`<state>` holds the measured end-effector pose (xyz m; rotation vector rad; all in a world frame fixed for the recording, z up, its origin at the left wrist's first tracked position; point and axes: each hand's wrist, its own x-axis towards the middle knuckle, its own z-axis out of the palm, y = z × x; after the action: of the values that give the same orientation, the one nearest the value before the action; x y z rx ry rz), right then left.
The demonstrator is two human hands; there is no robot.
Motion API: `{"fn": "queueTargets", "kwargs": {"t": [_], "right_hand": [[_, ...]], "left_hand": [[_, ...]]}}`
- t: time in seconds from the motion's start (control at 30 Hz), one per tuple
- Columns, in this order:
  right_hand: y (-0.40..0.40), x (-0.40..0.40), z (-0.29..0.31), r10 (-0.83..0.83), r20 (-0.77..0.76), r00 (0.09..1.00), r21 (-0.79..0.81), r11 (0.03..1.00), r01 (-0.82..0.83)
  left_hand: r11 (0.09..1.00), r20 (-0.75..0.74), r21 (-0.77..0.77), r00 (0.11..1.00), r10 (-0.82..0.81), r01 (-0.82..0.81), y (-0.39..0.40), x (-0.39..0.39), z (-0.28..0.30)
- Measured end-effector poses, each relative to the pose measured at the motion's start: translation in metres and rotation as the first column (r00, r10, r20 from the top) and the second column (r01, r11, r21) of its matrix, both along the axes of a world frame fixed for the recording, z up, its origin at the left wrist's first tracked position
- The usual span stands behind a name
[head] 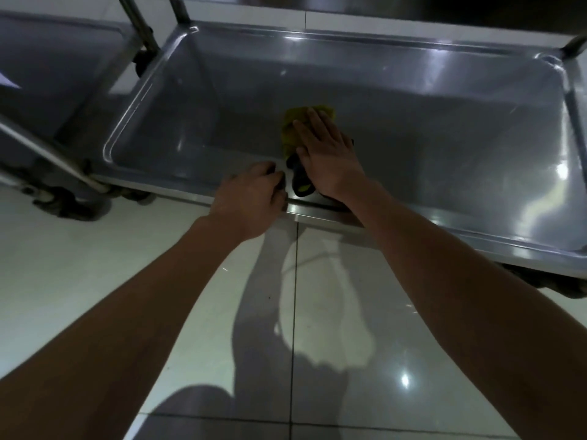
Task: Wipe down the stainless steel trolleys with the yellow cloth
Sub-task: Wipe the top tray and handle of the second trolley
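A stainless steel trolley's low tray shelf fills the upper half of the head view. The yellow cloth, with a dark part near the front rim, lies flat on the shelf just behind that rim. My right hand presses flat on top of the cloth, fingers spread and pointing away from me. My left hand curls over the shelf's front rim, gripping it just left of the cloth.
A second steel trolley stands to the left, its upright post and dark wheels close by. Glossy white floor tiles lie below my arms. An upper shelf edge runs across the top.
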<state>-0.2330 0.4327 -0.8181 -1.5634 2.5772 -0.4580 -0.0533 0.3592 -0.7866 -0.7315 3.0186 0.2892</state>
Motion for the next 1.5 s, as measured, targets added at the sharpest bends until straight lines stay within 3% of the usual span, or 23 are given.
{"fn": "queueTargets", "kwargs": {"t": [0.13, 0.33, 0.57, 0.67, 1.03, 1.13, 1.5], "right_hand": [[0.049, -0.024, 0.001, -0.094, 0.017, 0.995, -0.038, 0.995, 0.095], [0.147, -0.08, 0.001, -0.274, 0.025, 0.962, -0.036, 0.961, 0.274], [0.287, -0.144, 0.009, -0.57, -0.038, 0.821, -0.011, 0.822, 0.57], [0.317, -0.153, 0.01, -0.594, -0.089, 0.799, 0.001, 0.803, 0.597], [0.292, -0.158, 0.005, -0.638, -0.101, 0.764, 0.004, 0.767, 0.641], [0.273, -0.157, 0.006, -0.587, -0.09, 0.805, 0.012, 0.807, 0.59], [0.087, -0.112, 0.004, -0.326, -0.099, 0.94, 0.045, 0.942, 0.331]], "left_hand": [[1.0, -0.049, -0.025, 0.999, 0.001, -0.002, 0.029, -0.03, 0.0], [0.983, -0.027, -0.004, 0.983, -0.182, 0.182, 0.108, -0.104, 0.004], [0.954, -0.027, -0.021, 0.954, -0.3, 0.299, 0.194, -0.174, 0.004], [0.948, -0.017, -0.054, 0.949, -0.314, 0.313, 0.212, -0.192, -0.004], [0.938, -0.196, -0.021, 0.919, -0.342, 0.345, 0.182, -0.187, -0.019], [0.947, -0.197, -0.013, 0.928, -0.316, 0.32, 0.16, -0.174, -0.014], [0.988, -0.105, -0.123, 0.991, 0.082, -0.094, 0.009, -0.091, 0.003]]}}
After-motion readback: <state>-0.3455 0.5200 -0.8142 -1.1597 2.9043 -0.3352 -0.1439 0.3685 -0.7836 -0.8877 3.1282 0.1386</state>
